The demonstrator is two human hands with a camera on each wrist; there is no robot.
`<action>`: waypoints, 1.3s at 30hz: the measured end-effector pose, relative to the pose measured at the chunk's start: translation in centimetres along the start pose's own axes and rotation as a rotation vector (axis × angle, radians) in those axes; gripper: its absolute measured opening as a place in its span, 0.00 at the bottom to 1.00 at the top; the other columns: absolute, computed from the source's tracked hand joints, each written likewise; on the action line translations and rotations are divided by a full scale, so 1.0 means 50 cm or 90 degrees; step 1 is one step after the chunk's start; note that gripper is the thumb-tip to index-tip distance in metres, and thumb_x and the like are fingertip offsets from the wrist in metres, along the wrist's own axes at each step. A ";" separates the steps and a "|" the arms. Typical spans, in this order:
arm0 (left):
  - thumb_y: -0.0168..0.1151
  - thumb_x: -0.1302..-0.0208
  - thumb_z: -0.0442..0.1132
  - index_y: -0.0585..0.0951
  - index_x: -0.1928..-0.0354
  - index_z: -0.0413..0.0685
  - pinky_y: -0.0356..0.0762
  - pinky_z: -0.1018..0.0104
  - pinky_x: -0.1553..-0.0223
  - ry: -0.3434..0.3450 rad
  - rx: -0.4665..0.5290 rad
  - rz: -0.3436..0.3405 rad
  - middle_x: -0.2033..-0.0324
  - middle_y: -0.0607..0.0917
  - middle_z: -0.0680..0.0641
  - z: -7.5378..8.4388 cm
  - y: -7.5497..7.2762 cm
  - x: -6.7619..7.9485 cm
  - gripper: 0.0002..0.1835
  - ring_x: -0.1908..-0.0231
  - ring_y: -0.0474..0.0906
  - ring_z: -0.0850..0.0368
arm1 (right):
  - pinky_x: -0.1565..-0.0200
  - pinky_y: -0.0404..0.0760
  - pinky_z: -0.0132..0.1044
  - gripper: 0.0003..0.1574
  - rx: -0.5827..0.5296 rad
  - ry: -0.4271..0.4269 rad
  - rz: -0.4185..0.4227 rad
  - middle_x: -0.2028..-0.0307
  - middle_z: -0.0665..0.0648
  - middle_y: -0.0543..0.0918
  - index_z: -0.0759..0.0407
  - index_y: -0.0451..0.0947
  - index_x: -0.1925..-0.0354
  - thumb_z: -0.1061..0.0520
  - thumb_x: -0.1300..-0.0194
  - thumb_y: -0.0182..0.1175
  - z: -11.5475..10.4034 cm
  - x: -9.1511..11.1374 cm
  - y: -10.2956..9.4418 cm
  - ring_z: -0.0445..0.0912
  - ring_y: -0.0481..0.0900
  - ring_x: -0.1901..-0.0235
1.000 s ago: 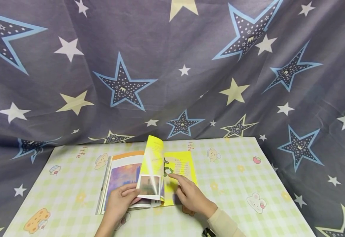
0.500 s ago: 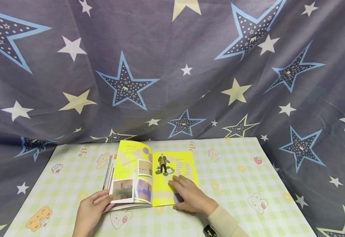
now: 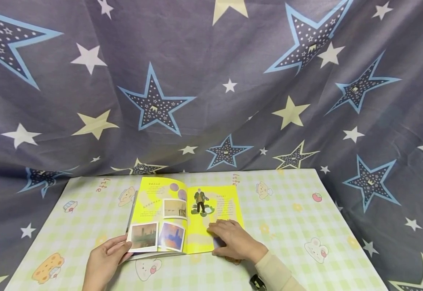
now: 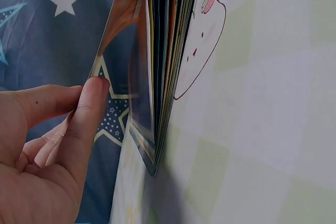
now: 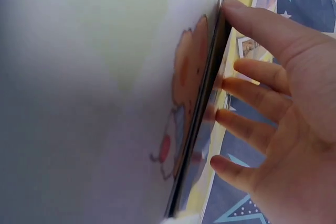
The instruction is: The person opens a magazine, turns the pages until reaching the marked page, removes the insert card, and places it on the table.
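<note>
A picture book (image 3: 198, 236) lies open on the table at two yellow pages. Its left page carries small painting pictures, and a standing figure is drawn on the right page. At the lower left corner my left hand (image 3: 104, 258) pinches the turned page between thumb and fingers; in the left wrist view that page (image 4: 123, 14) stands apart from the stack of pages (image 4: 157, 72) beneath. My right hand (image 3: 238, 242) rests over the lower right page with spread fingers. The right wrist view has its thumb (image 5: 252, 19) at the book's near edge, fingertips against the page.
A light green checked tablecloth (image 3: 287, 258) with cartoon animals, flowers and berries covers the table. Behind and around it hangs a dark star-patterned curtain (image 3: 196, 52). A dark watch or band (image 3: 257, 282) shows near the right sleeve (image 3: 274, 270).
My left hand has swung the yellow page from upright over to the left, nearly flat. The right hand has gone from a pointing finger to spread fingers resting on the right page.
</note>
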State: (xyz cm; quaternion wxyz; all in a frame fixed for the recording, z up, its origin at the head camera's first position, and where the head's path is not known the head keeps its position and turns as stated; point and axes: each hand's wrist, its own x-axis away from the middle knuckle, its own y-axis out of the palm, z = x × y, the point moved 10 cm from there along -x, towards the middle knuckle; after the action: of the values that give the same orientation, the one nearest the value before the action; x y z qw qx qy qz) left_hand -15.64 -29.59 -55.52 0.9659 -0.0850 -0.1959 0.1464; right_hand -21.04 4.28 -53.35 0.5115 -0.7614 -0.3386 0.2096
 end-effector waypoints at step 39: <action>0.67 0.32 0.50 0.80 0.40 0.41 0.79 0.81 0.54 0.115 -0.064 -0.030 0.47 0.85 0.43 0.083 0.098 0.002 0.26 0.54 0.84 0.65 | 0.57 0.88 0.38 0.36 -0.191 0.011 0.394 0.58 0.52 0.81 0.55 0.68 0.32 0.58 0.34 0.69 0.074 0.072 -0.144 0.47 0.83 0.61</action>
State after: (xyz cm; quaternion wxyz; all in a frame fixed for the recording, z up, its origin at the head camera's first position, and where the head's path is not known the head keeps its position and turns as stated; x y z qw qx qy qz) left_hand -18.46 -24.50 -52.79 0.9772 -0.1418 -0.1174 0.1054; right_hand -23.20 11.05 -48.07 0.3086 -0.8966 -0.1142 0.2963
